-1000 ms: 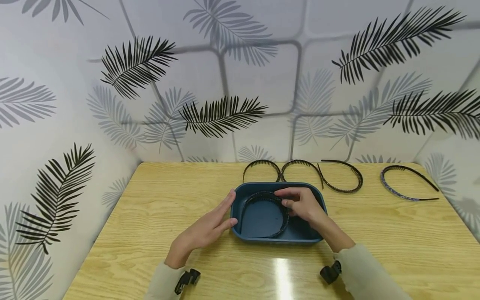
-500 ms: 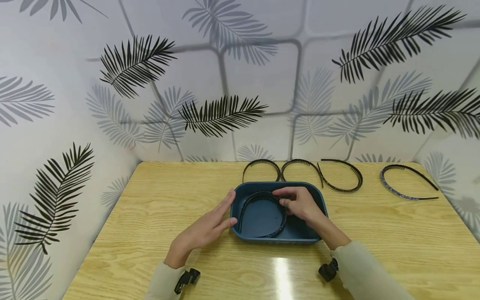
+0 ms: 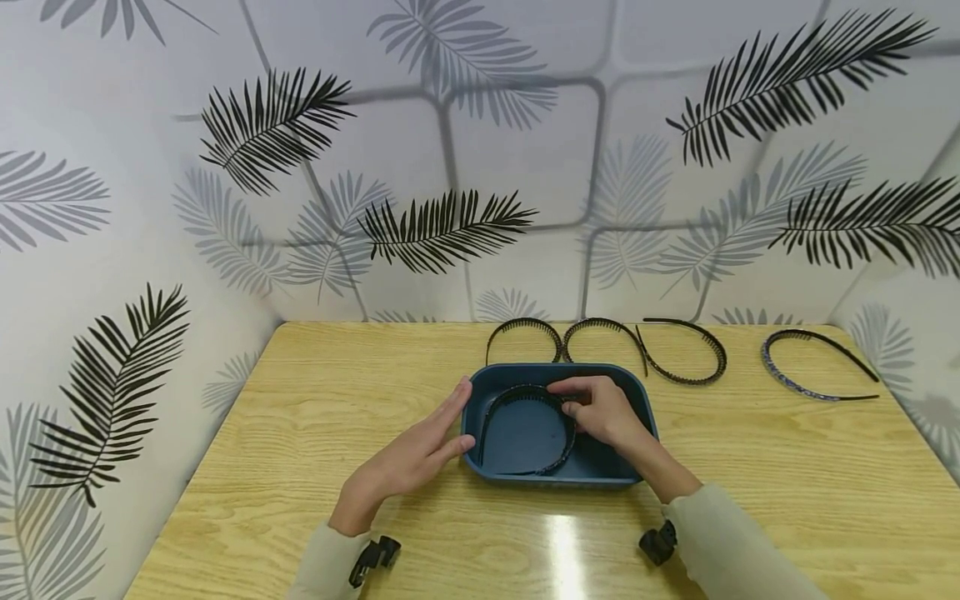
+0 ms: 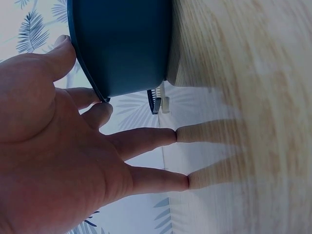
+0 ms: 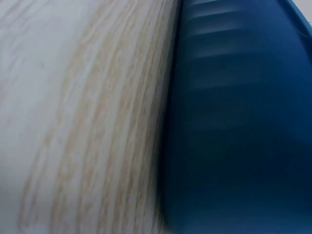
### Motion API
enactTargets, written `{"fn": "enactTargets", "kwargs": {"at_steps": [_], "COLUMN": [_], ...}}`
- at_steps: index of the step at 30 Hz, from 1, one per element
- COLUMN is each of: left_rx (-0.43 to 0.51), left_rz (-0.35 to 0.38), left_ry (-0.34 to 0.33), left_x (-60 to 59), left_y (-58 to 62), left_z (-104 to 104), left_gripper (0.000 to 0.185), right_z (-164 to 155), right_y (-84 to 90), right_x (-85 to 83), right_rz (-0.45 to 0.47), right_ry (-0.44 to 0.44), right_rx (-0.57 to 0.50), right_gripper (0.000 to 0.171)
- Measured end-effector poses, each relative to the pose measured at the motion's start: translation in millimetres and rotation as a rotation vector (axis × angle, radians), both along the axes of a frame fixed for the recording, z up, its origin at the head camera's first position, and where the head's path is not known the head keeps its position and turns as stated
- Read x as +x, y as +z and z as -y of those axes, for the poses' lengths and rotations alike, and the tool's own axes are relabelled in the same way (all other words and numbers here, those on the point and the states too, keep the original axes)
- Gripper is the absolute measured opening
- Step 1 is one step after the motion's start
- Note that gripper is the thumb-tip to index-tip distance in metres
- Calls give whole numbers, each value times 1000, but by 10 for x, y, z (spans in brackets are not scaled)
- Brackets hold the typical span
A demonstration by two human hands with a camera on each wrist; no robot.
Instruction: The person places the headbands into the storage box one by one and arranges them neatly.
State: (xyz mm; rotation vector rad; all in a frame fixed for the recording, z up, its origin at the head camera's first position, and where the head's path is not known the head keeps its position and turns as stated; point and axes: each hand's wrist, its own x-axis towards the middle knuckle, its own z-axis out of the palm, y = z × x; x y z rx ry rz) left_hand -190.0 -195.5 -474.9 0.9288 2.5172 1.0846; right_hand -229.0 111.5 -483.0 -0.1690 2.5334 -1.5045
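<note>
A dark blue plastic tub (image 3: 622, 479) stands in the middle of the wooden table (image 3: 300, 392). Inside it lies a black toothed headband (image 3: 517, 392), arched toward the back. My right hand (image 3: 600, 410) reaches into the tub and pinches the headband's right side. With straight fingers, my left hand (image 3: 420, 454) rests flat against the tub's left wall (image 4: 122, 44); in the left wrist view the thumb touches the rim. The right wrist view shows only the tub's outer wall (image 5: 234, 122) and the tabletop.
Several more headbands lie along the table's back edge: two toothed black ones (image 3: 525, 327) (image 3: 600, 327), a plain black one (image 3: 693, 350) and a patterned one (image 3: 806, 379) at the far right. Leaf-patterned walls close in the table behind and at both sides.
My right hand has shifted slightly left and lower in the tub with the headband. The left hand has stayed in place.
</note>
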Motion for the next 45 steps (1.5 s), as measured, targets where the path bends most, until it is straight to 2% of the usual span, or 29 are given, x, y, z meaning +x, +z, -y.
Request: {"fn": "enactTargets", "kwargs": {"at_steps": [23, 33, 45], "left_rx": [-11, -4, 5], "left_rz": [21, 20, 10], "left_ry": [6, 7, 0], "left_x": [-4, -1, -10], "left_y": [3, 3, -16], "left_z": [8, 9, 13], "left_gripper": [75, 74, 74], "right_z": [1, -7, -105], "right_y": [-7, 12, 75], "right_x": [12, 27, 93], "right_rz": [36, 5, -76], "right_ry": [28, 34, 67], "right_rx": [-32, -34, -107], "right_gripper": [32, 31, 29]}}
